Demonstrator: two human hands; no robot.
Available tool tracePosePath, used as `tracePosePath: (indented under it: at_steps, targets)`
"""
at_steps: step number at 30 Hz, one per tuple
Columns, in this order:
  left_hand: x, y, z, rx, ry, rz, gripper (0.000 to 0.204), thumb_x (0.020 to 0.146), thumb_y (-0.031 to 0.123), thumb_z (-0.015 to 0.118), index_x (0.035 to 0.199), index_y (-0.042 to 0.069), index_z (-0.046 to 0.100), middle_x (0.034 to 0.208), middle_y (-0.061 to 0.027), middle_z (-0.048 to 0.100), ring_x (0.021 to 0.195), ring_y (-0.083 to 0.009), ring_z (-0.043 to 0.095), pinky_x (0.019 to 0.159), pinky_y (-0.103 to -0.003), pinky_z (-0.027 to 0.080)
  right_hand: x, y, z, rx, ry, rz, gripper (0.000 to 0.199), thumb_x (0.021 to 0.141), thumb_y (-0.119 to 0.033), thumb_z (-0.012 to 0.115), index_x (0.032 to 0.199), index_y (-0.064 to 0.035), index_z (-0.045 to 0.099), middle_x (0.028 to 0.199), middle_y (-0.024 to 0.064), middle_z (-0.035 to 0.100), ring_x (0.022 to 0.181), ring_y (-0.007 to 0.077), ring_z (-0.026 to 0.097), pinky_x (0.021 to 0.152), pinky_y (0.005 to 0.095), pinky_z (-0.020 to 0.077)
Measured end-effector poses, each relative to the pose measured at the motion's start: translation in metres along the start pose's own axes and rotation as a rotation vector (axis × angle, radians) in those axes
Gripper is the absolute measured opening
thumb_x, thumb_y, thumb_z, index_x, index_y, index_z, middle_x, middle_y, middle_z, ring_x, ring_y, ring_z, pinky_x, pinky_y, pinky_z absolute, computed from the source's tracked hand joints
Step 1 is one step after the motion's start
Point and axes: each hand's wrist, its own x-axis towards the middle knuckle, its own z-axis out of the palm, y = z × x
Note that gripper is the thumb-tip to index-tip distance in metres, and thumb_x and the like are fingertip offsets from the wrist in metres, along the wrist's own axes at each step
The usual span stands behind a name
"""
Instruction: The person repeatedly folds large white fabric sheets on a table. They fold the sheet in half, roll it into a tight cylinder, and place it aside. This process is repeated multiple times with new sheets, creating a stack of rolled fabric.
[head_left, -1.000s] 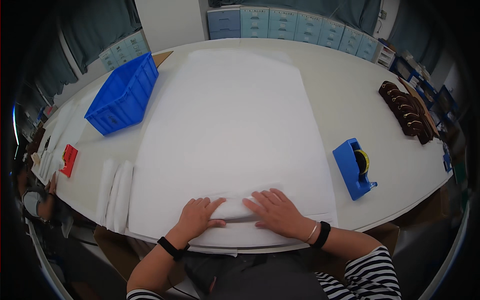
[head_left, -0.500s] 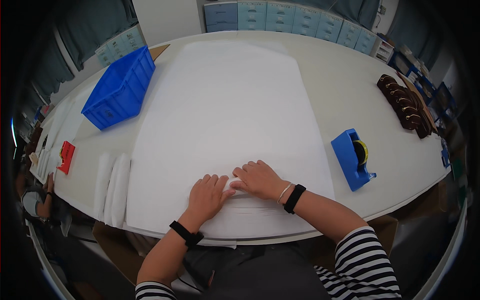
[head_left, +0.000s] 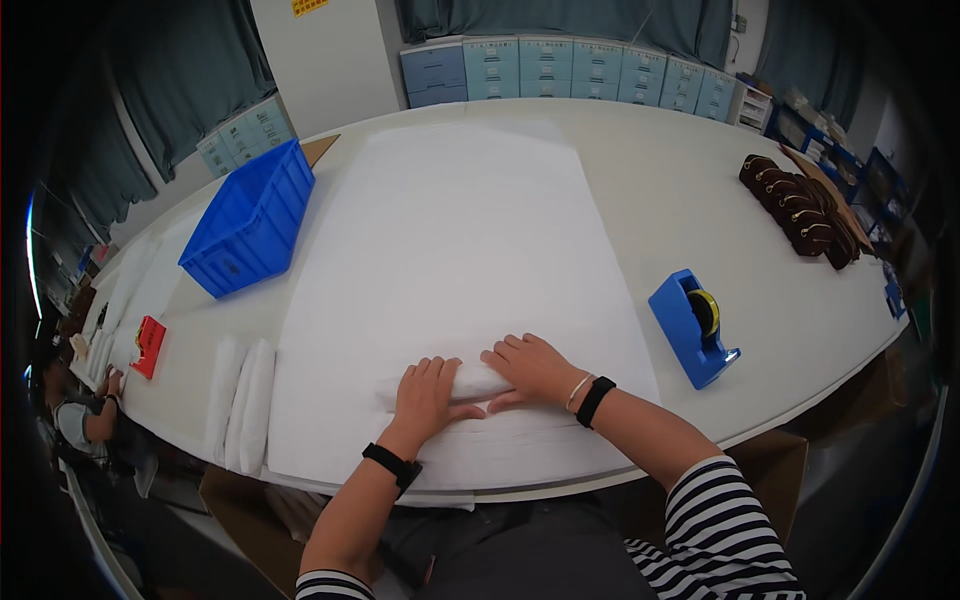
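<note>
A wide stack of thin white sheets [head_left: 465, 230], like tissue paper, lies in front of me. At its near end, a white paper roll [head_left: 478, 381] lies crosswise under my fingers. My left hand [head_left: 427, 394] is curled over the roll's left part, thumb on the near side. Around its right part my right hand [head_left: 532, 370] is wrapped, its thumb pointing toward the left one. The roll's left end sticks out past my left hand; its right end is hidden. Several finished-looking white rolls [head_left: 257, 408] lie side by side left of the stack.
A blue plastic crate [head_left: 235, 245] stands at the far left, with a red tape dispenser [head_left: 149, 347] nearer. On the right are a blue tape dispenser [head_left: 685, 325] and dark brown zippered pouches [head_left: 800, 212]. Another person [head_left: 85, 420] is at the left table edge.
My hands have moved a little apart, and more of the white roll shows between and beside them. The view has tilted up, showing more of the drawers at the back.
</note>
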Motion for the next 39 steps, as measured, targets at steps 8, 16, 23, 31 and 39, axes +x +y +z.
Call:
tracePosePath:
  at_steps: [8,16,23,31,39]
  targets:
    - [0.003,0.048,-0.02,-0.114,-0.545,-0.105,0.049,0.076,0.045,0.078,0.115,0.017,0.068,0.091,-0.0117,0.075,0.087,-0.034,0.072,0.078,-0.045,0.056,-0.086,0.0,-0.038,0.216,-0.263,0.306,0.025,0.082,-0.022,0.067,0.106,-0.0147,0.065,0.079,0.0098,0.068,0.075,0.0332,0.068,0.069,0.0441,0.0528]
    - [-0.065,0.044,-0.067,-1.092,-0.42,-0.597,0.041,0.076,0.025,0.082,0.104,-0.001,0.067,0.082,-0.0141,0.07,0.076,-0.0246,0.07,0.072,-0.036,0.056,-0.222,0.035,-0.163,-0.076,0.54,0.983,0.013,0.09,-0.013,0.066,0.101,-0.0076,0.071,0.079,0.0096,0.068,0.072,0.0229,0.066,0.065,0.0352,0.0518]
    - [-0.04,0.07,-0.054,-1.638,-0.333,-0.628,0.038,0.079,0.015,0.077,0.107,-0.003,0.057,0.075,-0.0088,0.063,0.067,-0.021,0.065,0.064,-0.035,0.053,-0.287,0.092,-0.154,0.525,0.316,1.273,0.027,0.095,-0.028,0.068,0.106,-0.0048,0.076,0.098,0.0072,0.074,0.09,0.0144,0.067,0.078,0.0299,0.0538]
    - [-0.03,0.095,-0.041,-1.711,-0.324,-0.665,0.037,0.082,0.016,0.075,0.11,-0.002,0.057,0.078,-0.0091,0.062,0.07,-0.0208,0.064,0.067,-0.035,0.052,-0.291,0.09,-0.149,0.826,0.596,1.231,0.019,0.089,-0.019,0.076,0.096,-0.0013,0.075,0.094,0.004,0.072,0.085,0.0151,0.068,0.079,0.0294,0.0561]
    - [-0.025,0.101,-0.032,-1.773,-0.292,-0.705,0.035,0.083,0.015,0.073,0.109,-0.001,0.057,0.076,-0.0093,0.061,0.067,-0.0205,0.061,0.065,-0.034,0.051,-0.306,0.057,-0.147,1.063,0.823,1.281,0.015,0.089,-0.015,0.076,0.097,-0.0022,0.074,0.093,0.0041,0.071,0.091,0.0146,0.068,0.083,0.0326,0.0597]
